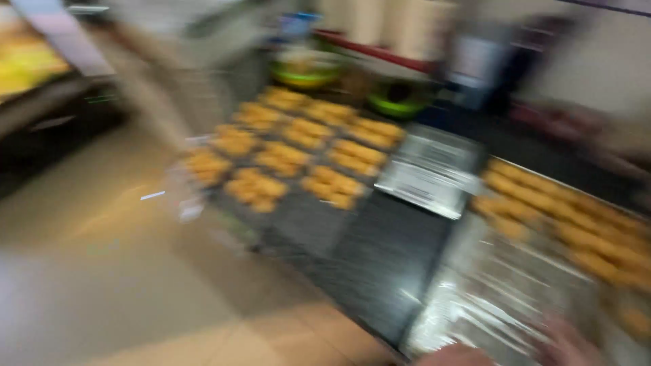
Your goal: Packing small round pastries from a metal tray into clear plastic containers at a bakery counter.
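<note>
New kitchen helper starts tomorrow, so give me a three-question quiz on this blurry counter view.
1. True or false: the golden pieces on the middle tray lie in rows.
2. What is nearest the hand at the bottom edge? A) a green bowl B) a foil-lined tray C) the floor tiles
3. Fill in: the two bowls at the back have ____ rims.

Key:
1. True.
2. B, the foil-lined tray, which carries more golden pieces along its far side.
3. Green.
The picture is too blurred to show what the hand is doing.
</note>
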